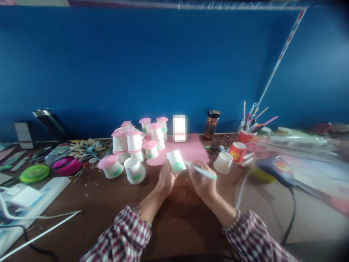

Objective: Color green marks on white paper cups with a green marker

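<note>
In front of me my left hand (166,177) grips a white paper cup (175,158) that is tilted and has a green patch near one end. My right hand (203,180) is wrapped round a pale marker (205,172) with a green end, its other end pointing at the cup. Whether the tip touches the cup I cannot tell. To the left stand several white cups with pink paper tops (134,141), some stacked. Two white cups, one nested in the other (133,170), have an open top. Right of my right hand is another white cup (223,162).
Pink paper sheets (192,147) lie behind my hands. A dark-lidded jar (212,124), a red cup (237,152) and a pot of brushes (247,135) stand to the right, near a glue gun (275,170). On the left are a power strip (40,203), cords and tape rolls (34,174).
</note>
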A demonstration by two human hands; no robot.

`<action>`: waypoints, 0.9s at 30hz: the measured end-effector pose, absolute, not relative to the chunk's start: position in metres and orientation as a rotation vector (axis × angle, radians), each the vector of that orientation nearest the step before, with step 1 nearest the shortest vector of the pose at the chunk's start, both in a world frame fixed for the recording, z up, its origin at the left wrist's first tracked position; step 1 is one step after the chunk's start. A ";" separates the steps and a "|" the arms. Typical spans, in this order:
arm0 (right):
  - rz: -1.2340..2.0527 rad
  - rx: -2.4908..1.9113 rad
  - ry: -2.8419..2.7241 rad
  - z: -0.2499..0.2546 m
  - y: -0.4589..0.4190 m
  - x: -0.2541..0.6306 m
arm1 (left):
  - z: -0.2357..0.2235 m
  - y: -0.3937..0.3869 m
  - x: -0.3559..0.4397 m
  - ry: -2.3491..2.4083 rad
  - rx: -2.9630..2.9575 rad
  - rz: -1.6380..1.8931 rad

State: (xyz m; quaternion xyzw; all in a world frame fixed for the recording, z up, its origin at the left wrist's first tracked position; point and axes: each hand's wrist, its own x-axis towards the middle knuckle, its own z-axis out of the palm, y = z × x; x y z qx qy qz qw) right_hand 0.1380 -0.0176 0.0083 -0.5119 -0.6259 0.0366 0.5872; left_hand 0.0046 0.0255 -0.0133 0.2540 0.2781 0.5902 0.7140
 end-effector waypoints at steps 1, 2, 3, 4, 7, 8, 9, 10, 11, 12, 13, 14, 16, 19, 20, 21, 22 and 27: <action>0.093 -1.179 -1.453 0.008 -0.017 0.139 | -0.010 0.026 0.004 0.616 0.557 1.315; 0.108 -1.162 -1.454 0.008 -0.017 0.139 | -0.007 0.028 0.003 0.622 0.553 1.309; 0.128 -1.146 -1.459 0.007 -0.016 0.140 | -0.005 0.029 0.001 0.625 0.537 1.292; 0.148 -1.135 -1.466 0.006 -0.015 0.140 | -0.003 0.030 -0.001 0.619 0.520 1.264; 0.137 -1.160 -1.485 0.002 -0.011 0.142 | 0.000 0.034 -0.008 0.570 0.511 1.179; 0.112 -1.185 -1.501 0.001 -0.009 0.143 | 0.000 0.035 -0.010 0.558 0.510 1.166; 0.082 -1.208 -1.522 0.000 -0.008 0.144 | 0.001 0.036 -0.012 0.550 0.501 1.159; 0.050 -1.228 -1.543 0.000 -0.006 0.145 | 0.002 0.036 -0.013 0.545 0.484 1.154; 0.018 -1.243 -1.566 0.000 -0.005 0.146 | 0.003 0.037 -0.015 0.540 0.464 1.154; -0.012 -1.260 -1.589 0.000 -0.004 0.147 | 0.003 0.037 -0.016 0.532 0.449 1.155; -0.039 -1.285 -1.611 -0.001 -0.003 0.148 | 0.004 0.037 -0.016 0.521 0.444 1.154; -0.060 -1.315 -1.635 -0.001 -0.003 0.149 | 0.004 0.037 -0.017 0.509 0.447 1.157; -0.091 -1.382 -1.699 -0.003 -0.001 0.151 | 0.003 0.037 -0.017 0.490 0.467 1.181; -0.137 -1.418 -1.835 -0.005 0.001 0.155 | -0.001 0.038 -0.017 0.493 0.476 1.245; -0.151 -1.421 -1.872 -0.005 0.002 0.156 | -0.003 0.039 -0.017 0.498 0.476 1.265; -0.161 -1.430 -1.897 -0.005 0.002 0.157 | -0.004 0.039 -0.017 0.503 0.479 1.281; -0.167 -1.443 -1.917 -0.005 0.002 0.158 | -0.005 0.040 -0.016 0.508 0.487 1.295; -0.168 -1.542 -1.983 -0.001 0.001 0.161 | -0.005 0.040 -0.015 0.529 0.536 1.275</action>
